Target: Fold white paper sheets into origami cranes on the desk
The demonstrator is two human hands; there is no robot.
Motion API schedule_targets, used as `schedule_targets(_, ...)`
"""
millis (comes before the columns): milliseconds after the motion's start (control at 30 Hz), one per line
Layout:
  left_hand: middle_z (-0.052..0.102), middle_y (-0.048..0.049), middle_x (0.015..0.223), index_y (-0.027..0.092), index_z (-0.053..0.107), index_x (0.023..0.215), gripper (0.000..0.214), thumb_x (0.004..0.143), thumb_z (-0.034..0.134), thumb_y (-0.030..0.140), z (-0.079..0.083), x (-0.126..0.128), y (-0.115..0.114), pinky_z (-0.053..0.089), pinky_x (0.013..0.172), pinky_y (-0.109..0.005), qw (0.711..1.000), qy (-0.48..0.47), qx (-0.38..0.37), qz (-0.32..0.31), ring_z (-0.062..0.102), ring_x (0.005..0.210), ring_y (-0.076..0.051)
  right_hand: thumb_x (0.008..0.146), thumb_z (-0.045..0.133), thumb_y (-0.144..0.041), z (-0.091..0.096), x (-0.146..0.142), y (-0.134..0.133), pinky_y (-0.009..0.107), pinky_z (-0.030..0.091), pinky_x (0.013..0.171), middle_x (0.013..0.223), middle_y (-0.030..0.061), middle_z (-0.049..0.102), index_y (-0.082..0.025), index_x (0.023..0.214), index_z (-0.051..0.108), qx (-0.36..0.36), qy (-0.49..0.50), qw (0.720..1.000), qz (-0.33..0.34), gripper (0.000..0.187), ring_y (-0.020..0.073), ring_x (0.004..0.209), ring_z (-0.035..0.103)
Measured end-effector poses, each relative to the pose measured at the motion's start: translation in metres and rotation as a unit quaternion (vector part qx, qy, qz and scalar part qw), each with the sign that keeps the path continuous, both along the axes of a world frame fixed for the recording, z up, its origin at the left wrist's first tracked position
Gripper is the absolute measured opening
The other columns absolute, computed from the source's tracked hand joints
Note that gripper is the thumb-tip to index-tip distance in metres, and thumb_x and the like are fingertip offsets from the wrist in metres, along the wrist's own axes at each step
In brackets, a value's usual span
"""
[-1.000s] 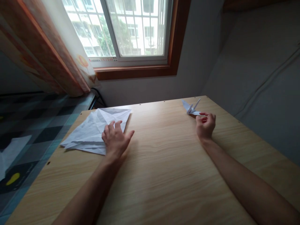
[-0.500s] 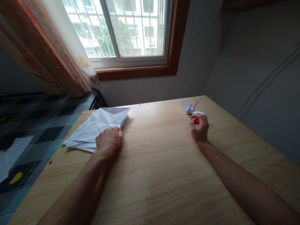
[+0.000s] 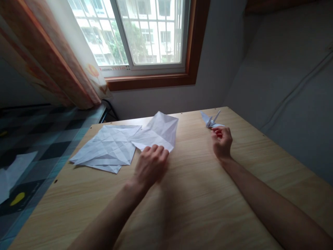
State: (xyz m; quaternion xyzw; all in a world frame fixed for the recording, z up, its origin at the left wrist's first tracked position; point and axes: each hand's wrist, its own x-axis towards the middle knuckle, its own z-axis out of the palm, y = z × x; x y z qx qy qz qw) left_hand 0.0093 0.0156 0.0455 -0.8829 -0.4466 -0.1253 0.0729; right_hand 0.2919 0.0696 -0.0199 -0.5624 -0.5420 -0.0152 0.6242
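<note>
My left hand (image 3: pixel 152 163) is closed on the near corner of a creased white paper sheet (image 3: pixel 159 132), which is lifted and dragged toward the middle of the wooden table (image 3: pixel 197 194). To its left lies a pile of other creased white sheets (image 3: pixel 108 149). My right hand (image 3: pixel 221 140) rests loosely curled on the table at the far right, with nothing visible in it. Just beyond its fingertips stands a small white paper crane (image 3: pixel 211 119).
A window (image 3: pixel 145 33) with an orange curtain (image 3: pixel 49 59) is behind the table. A checked blanket (image 3: pixel 33 139) lies to the left of the table, and a grey cushioned surface (image 3: pixel 291 90) rises on the right.
My left hand closed on the top sheet of the pile and pulled it right, toward the table's middle. My right hand drew back slightly from the crane.
</note>
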Motion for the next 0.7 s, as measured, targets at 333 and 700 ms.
schedule_targets(333, 0.067, -0.0083, 0.093, 0.021, 0.062, 0.079, 0.020, 0.089, 0.045, 0.017, -0.023, -0.035, 0.007, 0.046, 0.076, -0.034, 0.987, -0.023, -0.082, -0.133, 0.059, 0.081, -0.020, 0.078, 0.056, -0.036, -0.005, 0.024, 0.019, 0.029, 0.046, 0.064, 0.079, 0.0012, 0.059, -0.018, 0.087, 0.057, -0.016, 0.176, 0.982, -0.063, 0.021, 0.0155, 0.068, 0.055)
schedule_targets(700, 0.049, -0.0133, 0.144, 0.022, 0.058, 0.127, 0.043, 0.086, 0.057, 0.038, -0.038, -0.023, 0.014, 0.032, 0.111, -0.051, 0.990, -0.084, -0.079, -0.077, 0.041, 0.136, -0.031, 0.084, 0.057, -0.058, 0.014, -0.055, -0.037, 0.050, 0.041, 0.105, 0.135, 0.0200, 0.053, -0.013, 0.132, 0.050, -0.114, -0.354, 0.869, 0.325, 0.066, 0.0322, 0.126, 0.048)
